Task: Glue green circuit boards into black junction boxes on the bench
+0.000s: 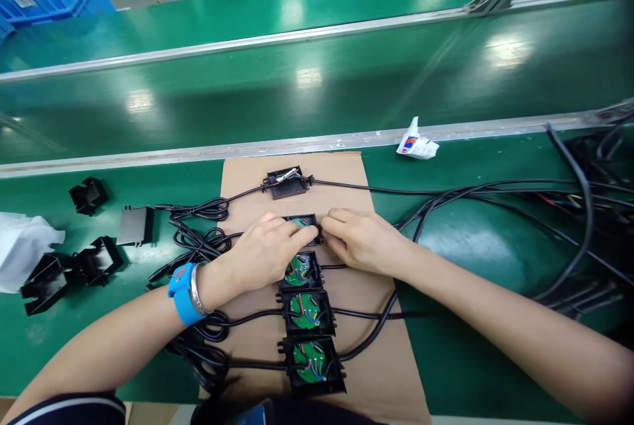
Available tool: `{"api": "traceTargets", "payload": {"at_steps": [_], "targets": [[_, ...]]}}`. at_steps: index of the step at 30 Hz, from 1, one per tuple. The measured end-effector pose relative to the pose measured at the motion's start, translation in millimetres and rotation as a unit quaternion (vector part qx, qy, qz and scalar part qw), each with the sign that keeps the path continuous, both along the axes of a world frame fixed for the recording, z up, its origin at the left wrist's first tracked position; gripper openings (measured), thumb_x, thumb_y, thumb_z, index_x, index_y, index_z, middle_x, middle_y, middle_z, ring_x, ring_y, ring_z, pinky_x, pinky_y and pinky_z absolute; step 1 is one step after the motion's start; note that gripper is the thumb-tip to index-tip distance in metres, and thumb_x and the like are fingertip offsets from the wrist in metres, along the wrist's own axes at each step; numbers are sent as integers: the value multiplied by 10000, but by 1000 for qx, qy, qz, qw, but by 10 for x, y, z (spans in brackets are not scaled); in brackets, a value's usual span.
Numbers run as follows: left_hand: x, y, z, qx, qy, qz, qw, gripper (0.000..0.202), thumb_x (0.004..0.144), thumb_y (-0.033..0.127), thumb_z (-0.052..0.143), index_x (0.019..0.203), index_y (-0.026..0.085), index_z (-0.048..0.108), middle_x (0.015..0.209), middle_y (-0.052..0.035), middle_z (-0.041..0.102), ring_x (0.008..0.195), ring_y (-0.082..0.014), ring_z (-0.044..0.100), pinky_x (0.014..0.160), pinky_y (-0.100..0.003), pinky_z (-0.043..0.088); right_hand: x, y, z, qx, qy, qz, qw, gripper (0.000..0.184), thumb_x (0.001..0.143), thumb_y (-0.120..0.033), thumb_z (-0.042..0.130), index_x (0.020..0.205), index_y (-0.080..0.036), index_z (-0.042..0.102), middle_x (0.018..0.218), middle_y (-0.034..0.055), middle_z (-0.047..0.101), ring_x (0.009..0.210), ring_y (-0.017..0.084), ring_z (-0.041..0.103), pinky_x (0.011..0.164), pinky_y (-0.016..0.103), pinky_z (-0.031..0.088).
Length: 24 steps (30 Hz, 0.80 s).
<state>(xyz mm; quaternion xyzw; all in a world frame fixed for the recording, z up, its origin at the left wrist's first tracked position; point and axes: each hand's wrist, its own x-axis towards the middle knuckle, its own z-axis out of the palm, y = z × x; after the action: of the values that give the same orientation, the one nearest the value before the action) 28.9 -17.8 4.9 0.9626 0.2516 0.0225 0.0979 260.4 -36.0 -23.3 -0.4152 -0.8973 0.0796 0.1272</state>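
Both hands meet on a small black box (303,221) with a green board inside. The left hand (262,253) lies over the box with its fingers bent, and the fingertips press down on the box's right end. The right hand (364,240) pinches that same end, with its fingertips pressed together right up against the left ones. The box lies flat on a brown cardboard sheet (347,174), right under the fingers. Just past the grip, farther from the person, sits another black box (286,183) with a wire going out each side. Closer to the person than the grip, three more open boxes (307,311) lie in a row, each showing a green board with colored wires. The left wrist wears a blue band (182,293). Left of the grip are little bundles of black cable (201,243), and farther left lie loose black covers (102,259) and something white and crumpled (24,243). Right of the grip, long black cables (495,194) run off across the green table (470,247). Beyond the grip to the right, a small white wrapper (416,144) lies near a metal rail.
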Motion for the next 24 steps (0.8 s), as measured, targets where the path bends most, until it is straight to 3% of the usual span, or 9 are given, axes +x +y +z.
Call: {"api": "traceTargets", "payload": {"at_steps": [2,6,8,11,14,17,20,22,24], "targets": [[36,-18,14,7,5,-1,1000,397,851,87,516,1237,136,594,983,-62,673,882,-217,623,799,-358,431,-45,6,42,-8,-39,15,999,151,905,-106,463,834,-155,587,783,52,601,666,146,523,609,278,348],[116,-48,36,13,33,18,999,236,843,112,503,994,118,685,922,-96,639,852,-233,604,764,-380,426,-162,-71,70,30,-99,1,995,171,901,-72,473,824,-151,603,804,78,616,700,181,539,568,315,289],[129,-65,41,6,34,21,999,265,842,98,495,1018,114,692,951,-101,639,885,-237,603,771,-384,431,-166,-110,52,47,-105,-12,993,176,906,-72,478,847,-147,626,834,89,632,737,193,552,567,320,297],[89,-72,57,-18,27,24,999,388,851,92,495,1202,115,659,1052,-108,648,965,-247,605,800,-394,450,-61,-42,39,43,-68,2,997,192,932,-142,497,860,-157,675,919,103,673,827,210,580,660,319,399],[-7,28,108,-63,-21,22,998,367,869,89,501,1182,160,680,1135,-96,651,1049,-234,603,888,-391,474,81,213,70,25,27,8,999,238,951,-242,488,918,-182,715,1078,101,698,969,231,604,841,360,470],[-124,290,162,-51,-102,105,988,286,884,110,532,1113,191,682,1153,-79,648,1099,-216,592,976,-386,475,106,530,58,25,95,-82,992,251,921,-265,496,1035,-154,690,1072,123,703,1023,266,605,935,430,472],[-216,605,156,17,-71,249,966,284,837,169,653,1117,128,634,1148,-127,634,1134,-276,570,994,-439,467,30,733,-41,-25,123,-141,982,246,839,-286,577,1016,-124,630,977,148,692,973,288,615,882,454,503],[-256,741,132,4,-9,284,959,232,826,213,687,1027,108,638,1074,-136,657,1072,-295,597,941,-435,482,-7,761,-98,-51,135,-148,978,218,837,-265,554,1001,-128,593,897,126,679,898,263,630,825,427,525],[-288,776,123,-38,16,287,957,120,894,237,611,952,137,642,949,-95,687,925,-255,640,846,-386,500,-3,714,-95,-51,150,-147,976,202,870,-240,494,1026,-135,568,902,117,678,858,234,643,799,404,536]]}}
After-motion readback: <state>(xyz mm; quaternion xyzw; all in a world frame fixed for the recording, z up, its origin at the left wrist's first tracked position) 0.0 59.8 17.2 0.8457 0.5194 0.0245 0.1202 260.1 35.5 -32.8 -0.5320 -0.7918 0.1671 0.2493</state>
